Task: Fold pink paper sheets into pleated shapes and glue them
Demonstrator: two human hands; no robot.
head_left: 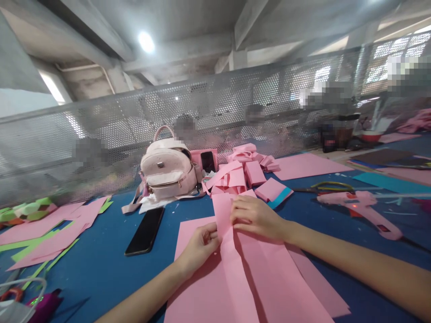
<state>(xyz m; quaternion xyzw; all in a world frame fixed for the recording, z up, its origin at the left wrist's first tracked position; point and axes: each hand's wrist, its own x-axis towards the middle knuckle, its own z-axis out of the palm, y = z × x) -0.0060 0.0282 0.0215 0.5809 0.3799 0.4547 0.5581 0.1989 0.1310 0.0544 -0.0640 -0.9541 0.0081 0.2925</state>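
Note:
A pink paper sheet (235, 269) with a long folded strip lies in front of me, over other pink sheets. My left hand (204, 240) pinches the left edge of its raised strip between thumb and fingers. On the strip's right side, my right hand (256, 216) grips the paper with curled fingers near the far end. Just beyond my hands is a heap of folded pink paper pieces (232, 177). A small pink stack with a blue strip (274, 190) sits beside that heap.
A black phone (144, 231) and a pale backpack (170, 170) are to the left. At right lie a pink glue gun (367, 208) with a red light and scissors (326, 186). Pink and green paper (63, 229) covers the far left. A perforated metal screen (208, 107) runs behind.

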